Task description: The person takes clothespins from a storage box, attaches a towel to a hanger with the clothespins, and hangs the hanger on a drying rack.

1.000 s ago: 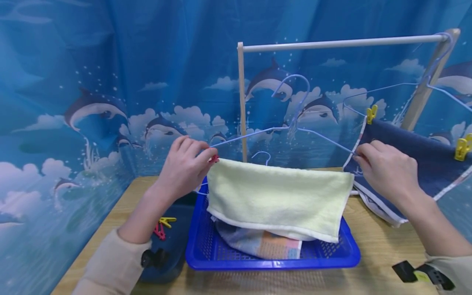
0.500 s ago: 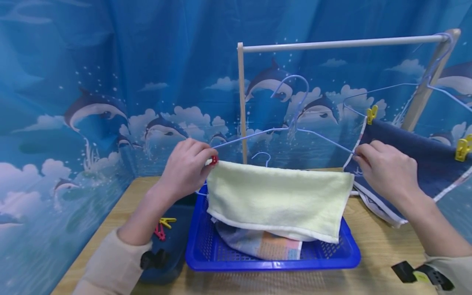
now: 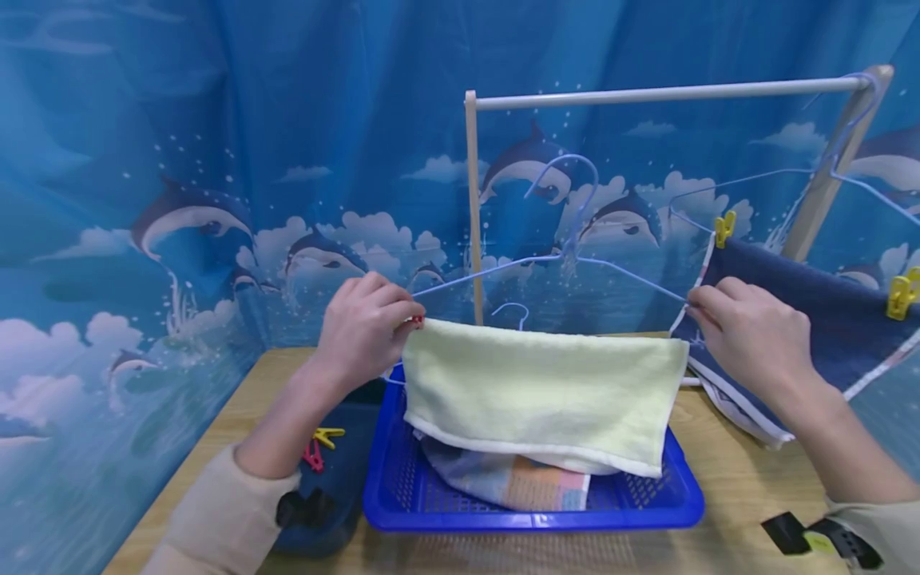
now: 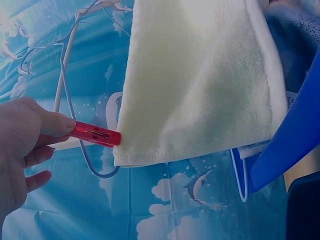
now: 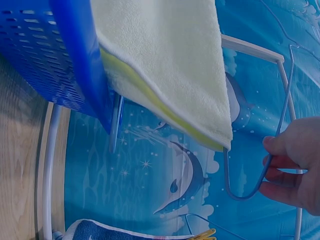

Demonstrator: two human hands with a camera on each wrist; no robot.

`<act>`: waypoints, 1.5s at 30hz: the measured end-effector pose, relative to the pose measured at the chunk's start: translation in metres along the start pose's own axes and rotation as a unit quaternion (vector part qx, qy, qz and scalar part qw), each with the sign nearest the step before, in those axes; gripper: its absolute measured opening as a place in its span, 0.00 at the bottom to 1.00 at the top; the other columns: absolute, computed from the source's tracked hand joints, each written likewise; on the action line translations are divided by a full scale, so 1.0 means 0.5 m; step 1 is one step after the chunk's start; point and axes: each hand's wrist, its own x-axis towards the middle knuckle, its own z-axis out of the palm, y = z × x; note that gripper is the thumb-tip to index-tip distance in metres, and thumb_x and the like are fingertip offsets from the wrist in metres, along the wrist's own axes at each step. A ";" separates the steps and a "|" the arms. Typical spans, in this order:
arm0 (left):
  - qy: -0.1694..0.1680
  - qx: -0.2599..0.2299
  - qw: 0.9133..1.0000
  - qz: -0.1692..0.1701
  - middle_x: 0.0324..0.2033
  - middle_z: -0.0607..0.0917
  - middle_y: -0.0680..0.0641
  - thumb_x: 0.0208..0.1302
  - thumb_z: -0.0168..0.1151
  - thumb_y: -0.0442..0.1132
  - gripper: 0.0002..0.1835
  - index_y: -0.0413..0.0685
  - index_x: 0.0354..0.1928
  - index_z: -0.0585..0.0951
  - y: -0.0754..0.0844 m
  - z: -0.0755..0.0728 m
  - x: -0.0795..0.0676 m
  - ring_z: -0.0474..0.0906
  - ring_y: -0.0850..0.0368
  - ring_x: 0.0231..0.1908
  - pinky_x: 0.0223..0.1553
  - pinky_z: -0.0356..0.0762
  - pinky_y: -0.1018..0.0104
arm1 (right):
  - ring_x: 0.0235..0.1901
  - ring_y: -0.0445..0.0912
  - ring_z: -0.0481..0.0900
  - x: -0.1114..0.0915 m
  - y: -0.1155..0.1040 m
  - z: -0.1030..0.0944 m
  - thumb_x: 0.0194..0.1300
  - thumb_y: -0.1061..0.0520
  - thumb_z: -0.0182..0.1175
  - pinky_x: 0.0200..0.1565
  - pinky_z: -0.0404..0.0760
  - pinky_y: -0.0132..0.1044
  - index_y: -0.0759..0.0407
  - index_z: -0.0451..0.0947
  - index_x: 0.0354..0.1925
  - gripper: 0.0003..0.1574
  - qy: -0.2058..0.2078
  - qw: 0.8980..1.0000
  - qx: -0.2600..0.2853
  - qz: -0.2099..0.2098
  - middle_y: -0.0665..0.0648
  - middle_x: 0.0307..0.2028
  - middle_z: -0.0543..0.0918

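Note:
A pale yellow towel hangs folded over the lower bar of a light purple wire hanger, above a blue basket. My left hand pinches a red clothespin between thumb and fingers. In the left wrist view, the clothespin's tip meets the towel's upper corner beside the hanger's curved end. My right hand pinches the hanger's other end near its bend, as the right wrist view shows. At that side the towel's corner has no clothespin on it.
Patterned cloth lies in the basket, with another hanger's hook behind. A dark bin at left holds yellow and red clothespins. A rack bar stands behind; a navy towel with yellow clothespins hangs at right.
The head view has shifted slightly. My left fingers have moved a little on the red clothespin at the towel's corner. The right hand keeps its hold on the hanger.

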 end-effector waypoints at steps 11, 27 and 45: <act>0.025 0.024 0.999 0.029 0.26 0.85 0.49 0.45 0.74 0.34 0.04 0.45 0.26 0.87 -0.003 0.020 -0.004 0.75 0.52 0.31 0.36 0.72 0.58 | 0.17 0.50 0.67 -0.001 0.001 0.004 0.46 0.66 0.70 0.14 0.61 0.38 0.64 0.81 0.33 0.12 0.026 0.999 -0.007 -0.028 0.56 0.20 0.72; 0.026 0.003 0.999 0.019 0.25 0.85 0.49 0.45 0.73 0.32 0.03 0.45 0.25 0.87 -0.011 0.027 -0.008 0.71 0.53 0.28 0.27 0.64 0.64 | 0.18 0.51 0.69 0.006 0.001 -0.005 0.46 0.67 0.70 0.16 0.67 0.42 0.64 0.81 0.34 0.13 0.035 0.998 -0.003 -0.044 0.58 0.22 0.74; -0.001 0.045 0.999 0.026 0.32 0.84 0.46 0.46 0.72 0.38 0.11 0.44 0.34 0.85 -0.018 0.040 -0.020 0.72 0.50 0.32 0.30 0.66 0.62 | 0.19 0.51 0.70 0.000 -0.002 -0.002 0.47 0.66 0.70 0.16 0.68 0.42 0.64 0.81 0.35 0.12 0.017 1.000 0.007 -0.022 0.58 0.22 0.75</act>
